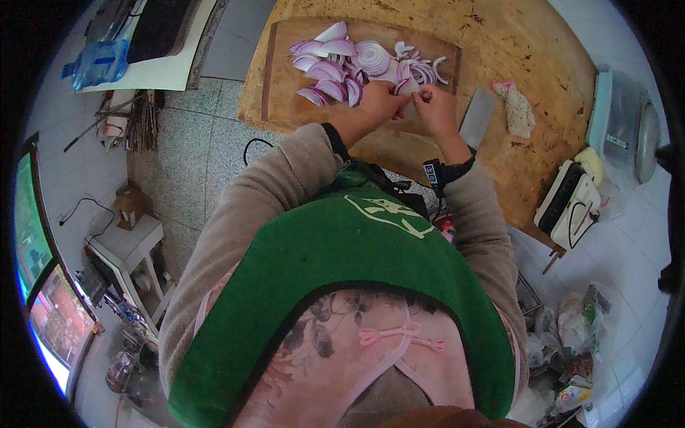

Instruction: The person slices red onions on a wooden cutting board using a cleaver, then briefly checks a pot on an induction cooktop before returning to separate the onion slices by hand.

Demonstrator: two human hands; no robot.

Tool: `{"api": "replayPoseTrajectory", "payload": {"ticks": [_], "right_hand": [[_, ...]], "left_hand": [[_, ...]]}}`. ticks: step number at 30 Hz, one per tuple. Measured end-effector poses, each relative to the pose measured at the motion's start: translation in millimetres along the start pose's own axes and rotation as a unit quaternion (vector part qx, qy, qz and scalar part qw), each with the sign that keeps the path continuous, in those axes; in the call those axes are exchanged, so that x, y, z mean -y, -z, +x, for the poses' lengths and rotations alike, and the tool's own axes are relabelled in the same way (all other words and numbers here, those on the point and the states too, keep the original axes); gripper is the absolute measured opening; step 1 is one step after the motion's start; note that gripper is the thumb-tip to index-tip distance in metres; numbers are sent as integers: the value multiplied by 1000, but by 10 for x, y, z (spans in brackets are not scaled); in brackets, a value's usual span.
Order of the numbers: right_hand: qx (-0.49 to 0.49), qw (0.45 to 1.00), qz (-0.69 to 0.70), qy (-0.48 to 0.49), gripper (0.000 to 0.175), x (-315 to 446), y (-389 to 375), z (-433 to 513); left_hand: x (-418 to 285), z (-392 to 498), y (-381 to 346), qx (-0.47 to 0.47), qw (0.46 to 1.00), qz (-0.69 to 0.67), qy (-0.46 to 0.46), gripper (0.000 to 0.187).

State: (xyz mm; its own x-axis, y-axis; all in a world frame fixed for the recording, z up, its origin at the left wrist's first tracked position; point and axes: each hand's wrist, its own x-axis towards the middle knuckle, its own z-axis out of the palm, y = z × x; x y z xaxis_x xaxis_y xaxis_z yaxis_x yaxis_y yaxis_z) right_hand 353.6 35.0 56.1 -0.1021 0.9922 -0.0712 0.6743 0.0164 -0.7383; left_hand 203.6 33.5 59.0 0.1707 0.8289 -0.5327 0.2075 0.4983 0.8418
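My left hand (379, 101) and my right hand (438, 109) meet at the near side of a wooden cutting board (283, 69). Their fingertips pinch a small piece of purple onion (408, 87) between them; the fingers partly cover it. Beyond the left hand lies a heap of cut onion wedges (327, 72). A round onion section (372, 58) showing its rings sits at the middle of the board. Thin separated onion slices (420, 70) are just beyond the right hand. A broad knife blade (478, 116) rests beside the right wrist, which hides its handle.
On the wooden table (546, 64), a crumpled cloth (516, 111) lies right of the blade. A bluish plastic container (613, 117) and a white appliance with a cord (570, 200) stand along the right edge. At far left are a blue water bottle (101, 63) and bundled sticks (143, 122).
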Motion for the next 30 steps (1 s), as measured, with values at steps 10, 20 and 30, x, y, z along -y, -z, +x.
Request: {"api": "replayPoseTrajectory", "payload": {"ticks": [10,20,30], "right_hand": [[-33,998,-44,-45,21,-184,76,131],[19,995,97,3,29,-161,27,59],[-88,994,22,-65,23,-236,178,119]], "left_hand": [[115,-5,100,-18,996,-87,-18,18],[175,83,43,81,985,-148,-43,16],[201,60,82,66,993,-91,-46,14]]}}
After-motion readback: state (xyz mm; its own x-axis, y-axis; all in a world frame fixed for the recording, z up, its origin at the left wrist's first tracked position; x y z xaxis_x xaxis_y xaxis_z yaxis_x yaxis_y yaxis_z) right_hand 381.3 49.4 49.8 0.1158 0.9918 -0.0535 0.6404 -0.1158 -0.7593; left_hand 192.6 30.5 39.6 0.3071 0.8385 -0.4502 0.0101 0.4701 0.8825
